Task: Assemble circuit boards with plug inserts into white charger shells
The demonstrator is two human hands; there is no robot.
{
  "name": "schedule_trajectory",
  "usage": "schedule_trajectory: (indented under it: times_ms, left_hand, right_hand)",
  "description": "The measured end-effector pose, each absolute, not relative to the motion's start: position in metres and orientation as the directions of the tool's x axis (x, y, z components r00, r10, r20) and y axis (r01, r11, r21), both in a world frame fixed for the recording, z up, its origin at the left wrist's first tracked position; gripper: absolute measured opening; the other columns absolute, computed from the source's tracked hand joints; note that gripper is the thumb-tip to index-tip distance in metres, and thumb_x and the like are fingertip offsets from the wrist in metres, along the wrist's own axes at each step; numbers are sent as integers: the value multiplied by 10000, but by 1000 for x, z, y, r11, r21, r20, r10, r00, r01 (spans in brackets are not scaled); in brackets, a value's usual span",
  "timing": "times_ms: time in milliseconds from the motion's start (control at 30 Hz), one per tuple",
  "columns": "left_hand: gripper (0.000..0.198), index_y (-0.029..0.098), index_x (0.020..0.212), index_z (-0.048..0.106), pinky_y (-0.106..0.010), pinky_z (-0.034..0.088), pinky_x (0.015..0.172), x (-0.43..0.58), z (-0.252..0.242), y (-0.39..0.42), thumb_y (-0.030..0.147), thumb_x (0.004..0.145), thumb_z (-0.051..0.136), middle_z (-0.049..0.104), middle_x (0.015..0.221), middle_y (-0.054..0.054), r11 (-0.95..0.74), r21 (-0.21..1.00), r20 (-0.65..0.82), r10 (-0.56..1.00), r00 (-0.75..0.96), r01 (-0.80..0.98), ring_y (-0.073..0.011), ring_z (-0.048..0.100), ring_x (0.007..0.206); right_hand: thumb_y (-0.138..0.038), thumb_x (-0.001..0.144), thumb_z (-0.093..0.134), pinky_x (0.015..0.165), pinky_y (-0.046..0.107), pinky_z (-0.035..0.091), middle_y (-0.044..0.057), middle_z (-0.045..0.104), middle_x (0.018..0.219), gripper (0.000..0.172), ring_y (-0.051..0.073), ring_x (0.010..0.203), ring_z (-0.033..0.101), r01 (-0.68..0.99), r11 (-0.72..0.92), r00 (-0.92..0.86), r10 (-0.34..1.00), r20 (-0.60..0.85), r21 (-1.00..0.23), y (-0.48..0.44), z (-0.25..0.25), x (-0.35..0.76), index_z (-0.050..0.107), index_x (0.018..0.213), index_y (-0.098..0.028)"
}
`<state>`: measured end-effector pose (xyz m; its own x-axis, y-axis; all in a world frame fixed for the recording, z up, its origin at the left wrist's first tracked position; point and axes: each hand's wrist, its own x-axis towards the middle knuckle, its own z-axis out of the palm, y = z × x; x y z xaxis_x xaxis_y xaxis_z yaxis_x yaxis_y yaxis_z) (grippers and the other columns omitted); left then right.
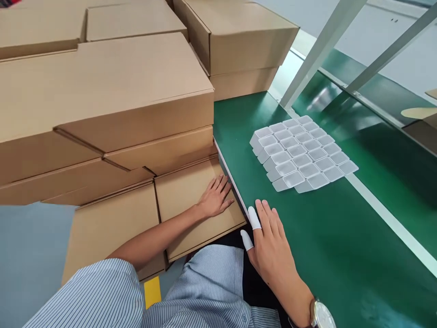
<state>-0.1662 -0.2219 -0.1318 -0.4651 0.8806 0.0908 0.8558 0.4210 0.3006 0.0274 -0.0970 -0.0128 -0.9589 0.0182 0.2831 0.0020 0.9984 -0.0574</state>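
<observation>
My left hand (215, 196) lies flat with fingers spread on the lid of a closed brown cardboard box (184, 191), beside the table edge. Over the near edge of the green table (341, 237) is my right hand (269, 241), palm down with its fingers stretched out, holding nothing. White finger cots cover its thumb and index finger, and a watch (322, 314) is on that wrist. Farther in on the table, ahead of the right hand, several small translucent white plastic containers (302, 150) stand packed together in rows. Neither hand touches them.
Stacked cardboard boxes (136, 77) rise ahead and to the left, and more boxes (249, 41) stand at the table's far end. A white metal post (317, 54) rises from the table. Yellow tape (152, 291) marks the grey floor (30, 255).
</observation>
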Motion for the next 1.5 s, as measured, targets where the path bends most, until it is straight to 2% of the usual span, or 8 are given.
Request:
schedule_trajectory:
  times_ms: [300,467,667,800,933,1067,1267,1500]
  left_hand:
    - [344,140,1275,616,-469,433,1110,-170,-129,-232,284,1010,451,653,1315,-166,164,337,273,925,-263,927,-297,520,1355]
    - [239,173,1121,657,-429,445,1031,-172,-132,-233,215,1003,454,717,1129,-122,83,362,325,922,-209,929,-265,608,1183]
    - [281,170,1185,635,-420,455,1011,-175,-133,-229,266,1012,437,702,1184,-130,90,362,288,936,-203,928,-265,592,1202]
    - [367,158,1276,622,-447,453,1060,-174,-130,-226,311,1015,414,677,1281,-146,121,382,250,941,-228,916,-274,566,1279]
    - [430,167,1363,596,-459,414,1132,-155,-128,-236,325,1032,373,615,1429,-135,186,397,249,920,-301,899,-268,495,1399]
    - [462,153,1402,582,-475,415,1136,-110,-128,-263,346,1046,360,565,1497,-137,231,395,257,901,-349,889,-281,461,1445]
    - [450,228,1455,540,-469,405,1154,-64,-133,-291,344,1043,402,547,1522,-92,288,378,232,891,-391,880,-264,419,1483]
    - [450,254,1448,548,-468,426,1144,-62,-136,-286,321,1017,437,527,1542,-66,313,230,195,913,-359,921,-286,446,1466]
  right_hand:
    - [-91,974,438,1153,595,445,251,440,1546,416,376,1520,265,87,992,-965,106,241,-89,-101,-11,25,527,1377,-37]
    - [-150,959,545,1184,553,433,217,441,1558,409,363,1522,268,113,987,-964,136,228,-112,-102,-4,24,568,1356,-58]
    - [-129,980,525,1159,541,468,193,537,1487,307,319,1473,393,129,972,-941,183,284,-198,-102,-3,21,629,1267,-99]
    - [-162,1020,481,1169,547,452,166,619,1400,312,275,1415,487,48,915,-913,204,354,-401,-92,0,30,604,1306,-139]
    - [-210,1040,496,1136,493,499,129,657,1362,291,236,1350,563,0,837,-946,177,271,-548,-66,11,56,620,1302,-194]
    - [-249,1049,488,1102,497,531,105,675,1342,257,243,1313,598,34,867,-945,190,267,-496,-37,13,102,673,1223,-211]
    - [-268,1047,499,1059,522,559,128,698,1299,259,259,1259,640,40,915,-860,236,453,-402,-21,-3,151,675,1220,-190]
    - [-167,1026,472,1061,488,564,134,710,1274,276,253,1259,640,21,951,-828,191,528,-310,-24,-5,154,684,1203,-172]
